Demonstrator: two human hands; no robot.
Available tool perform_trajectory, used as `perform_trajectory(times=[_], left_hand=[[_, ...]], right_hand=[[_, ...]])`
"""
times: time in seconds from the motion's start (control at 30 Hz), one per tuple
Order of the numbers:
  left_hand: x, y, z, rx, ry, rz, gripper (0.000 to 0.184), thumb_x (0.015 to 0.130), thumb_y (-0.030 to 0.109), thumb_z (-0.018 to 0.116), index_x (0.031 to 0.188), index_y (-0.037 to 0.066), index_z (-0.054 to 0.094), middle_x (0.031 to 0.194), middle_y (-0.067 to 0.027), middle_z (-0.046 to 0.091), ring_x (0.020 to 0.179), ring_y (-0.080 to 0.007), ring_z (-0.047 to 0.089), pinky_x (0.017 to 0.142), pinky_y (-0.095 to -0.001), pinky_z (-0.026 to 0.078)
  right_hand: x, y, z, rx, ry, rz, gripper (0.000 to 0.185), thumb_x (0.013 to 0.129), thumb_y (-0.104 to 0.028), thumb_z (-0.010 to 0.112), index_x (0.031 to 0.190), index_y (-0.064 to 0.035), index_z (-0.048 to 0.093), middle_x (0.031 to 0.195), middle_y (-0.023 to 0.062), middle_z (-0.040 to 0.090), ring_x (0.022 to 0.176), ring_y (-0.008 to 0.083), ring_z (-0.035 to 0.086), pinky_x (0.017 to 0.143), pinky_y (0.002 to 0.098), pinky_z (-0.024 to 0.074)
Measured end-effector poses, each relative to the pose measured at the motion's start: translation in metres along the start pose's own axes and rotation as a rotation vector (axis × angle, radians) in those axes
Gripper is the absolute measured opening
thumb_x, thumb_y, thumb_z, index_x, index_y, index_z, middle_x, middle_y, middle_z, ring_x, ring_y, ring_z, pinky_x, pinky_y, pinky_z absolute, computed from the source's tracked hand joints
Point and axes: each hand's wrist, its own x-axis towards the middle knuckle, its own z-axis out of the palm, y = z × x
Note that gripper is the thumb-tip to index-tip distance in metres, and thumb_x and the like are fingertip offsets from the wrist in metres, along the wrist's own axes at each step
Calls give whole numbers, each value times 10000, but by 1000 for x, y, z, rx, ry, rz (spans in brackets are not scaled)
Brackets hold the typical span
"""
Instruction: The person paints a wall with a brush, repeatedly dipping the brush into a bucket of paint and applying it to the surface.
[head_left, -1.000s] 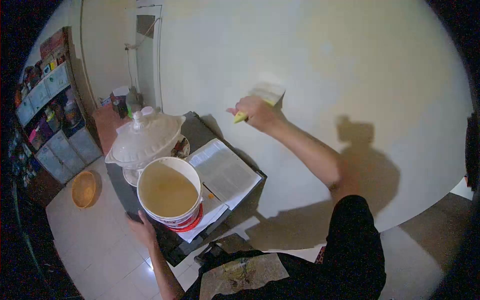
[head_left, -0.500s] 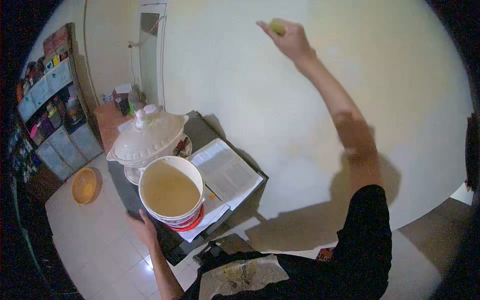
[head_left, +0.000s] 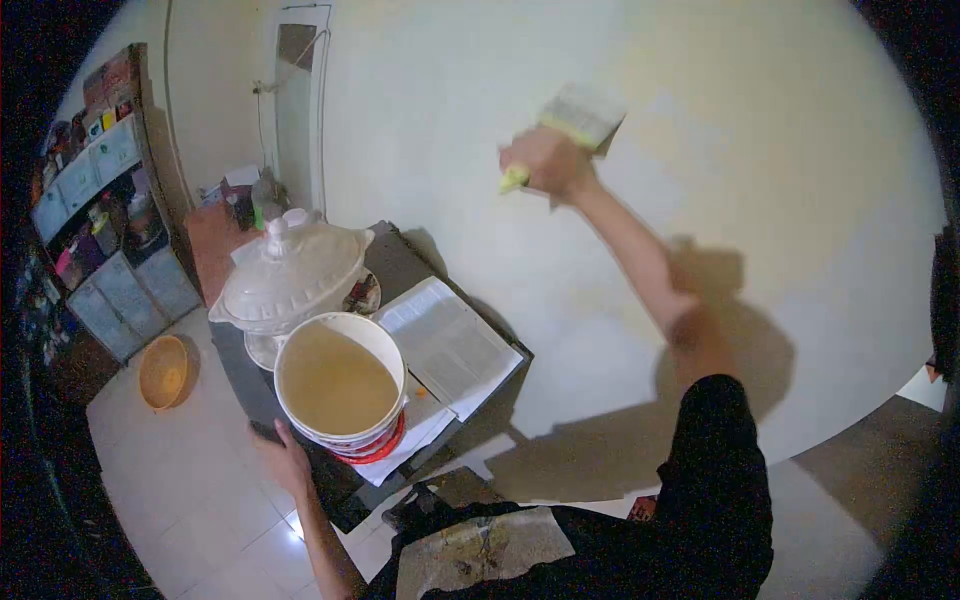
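My right hand [head_left: 550,163] is raised in front of the pale wall [head_left: 480,110], closed around the yellow-green handle of a wide paintbrush [head_left: 585,112]. The brush head points up and right and is blurred; whether the bristles touch the wall I cannot tell. Low on the left, my left hand [head_left: 285,462] is at the edge of the dark table [head_left: 345,505], thumb apart from the fingers, nothing visible in it. Beside it stands a white bucket [head_left: 388,352] with a red band near its base, holding cloudy tan liquid [head_left: 335,380].
Behind the bucket sits a lidded white tureen [head_left: 295,275]. An open book or printed sheets [head_left: 455,340] lie to its right. An orange basket [head_left: 165,372] is on the tiled floor, near a cluttered shelf unit [head_left: 115,210]. Patches of yellowish and whitish tone mark the wall.
My right hand has come down and slightly left along the wall, and its wrist has turned so the brush head now shows. My left hand and the bucket stay put.
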Motion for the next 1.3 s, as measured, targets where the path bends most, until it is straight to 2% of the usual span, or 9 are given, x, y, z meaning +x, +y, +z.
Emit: perform_trajectory(times=[0.4,0.53,0.63,0.7,0.8,0.97,1.07,1.1,1.3], left_hand=[[4,-14,7,-14,43,58,601,923,326,491,1340,-64,302,1329,-267,397,1234,-386,392,1039,-412,306],[3,-15,10,23,41,8,607,921,318,494,1338,-76,297,1345,-280,375,1252,-391,370,1049,-411,289],[7,-28,17,-3,67,94,618,918,323,499,1339,-79,294,1344,-282,375,1258,-390,363,1053,-410,283],[5,-21,11,-26,29,50,619,913,318,506,1336,-81,296,1338,-281,382,1253,-387,369,1049,-406,287],[4,-20,11,-33,49,60,612,913,315,508,1329,-85,304,1330,-287,386,1248,-382,375,1039,-410,299],[-1,8,-5,-32,-6,-4,609,920,357,485,1339,-52,316,1337,-260,394,1244,-379,381,1025,-424,313],[-1,1,0,36,-4,-11,609,925,396,465,1341,-26,325,1339,-234,405,1230,-378,398,1017,-421,325],[-1,4,0,19,7,-9,608,926,393,465,1340,-29,324,1338,-237,404,1225,-379,402,1015,-419,328],[1,-2,-2,11,18,29,587,923,353,485,1330,-40,330,1304,-249,432,1214,-382,414,1009,-425,330]], right_hand=[[-62,-136,76,337,32,230,238,767,-114,617,557,-112,504,538,60,504,498,234,523,475,352,403],[-26,-110,61,634,364,655,298,833,-98,597,572,-10,484,523,144,429,449,186,370,444,318,338],[17,-58,0,144,156,972,353,832,-180,613,551,-14,481,504,128,444,447,166,418,443,323,357],[-4,39,35,-21,464,963,324,829,-220,620,582,-25,543,481,92,489,451,159,435,458,329,377],[58,37,-71,64,545,645,349,832,-237,633,583,-13,533,480,82,479,449,131,402,455,317,355],[103,28,-141,9,409,490,395,939,-220,516,586,-131,362,529,-20,381,473,90,326,438,273,290],[87,61,-111,-382,223,189,386,937,-198,523,596,-140,351,543,-28,388,490,88,318,449,270,269],[78,55,-92,-108,422,40,244,812,-167,636,621,-50,538,569,84,547,464,204,496,466,343,407],[-4,-30,25,-244,87,55,229,788,-145,625,603,-127,491,550,50,488,507,223,512,515,357,415]])
